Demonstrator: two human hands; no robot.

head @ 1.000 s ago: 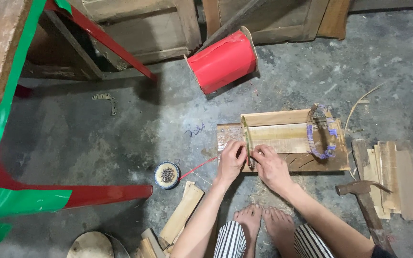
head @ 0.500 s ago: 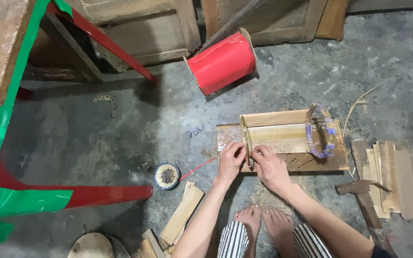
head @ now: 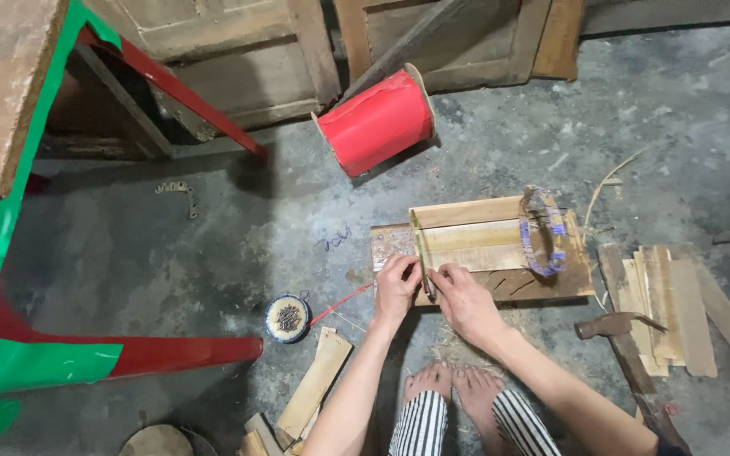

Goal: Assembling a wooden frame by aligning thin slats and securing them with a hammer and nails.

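While both hands work at the centre of the frame, the thing they handle is a small wooden frame (head: pixel 475 236) made of thin pale slats, which lies on a darker board (head: pixel 551 283) on the concrete floor (head: pixel 213 245). The left hand (head: pixel 396 287) is curled, and its fingers pinch the short upright slat (head: pixel 422 262) at the left end of the frame. The right hand (head: pixel 464 300) is half closed just beside it, with the fingertips pressing on the same slat; whether it holds a nail I cannot tell. The slats look light, stiff and thin, so I judge that they can split easily near the ends. A good hold is by the edges, close to the joint, with the board carrying the weight. A purple woven ring (head: pixel 542 232) leans on the right end of the frame. A tin of nails (head: pixel 287 317) stands at lower left of the hands, a hammer (head: pixel 614 325) lies at lower right, and 1 red spool (head: pixel 375 121) lies above.
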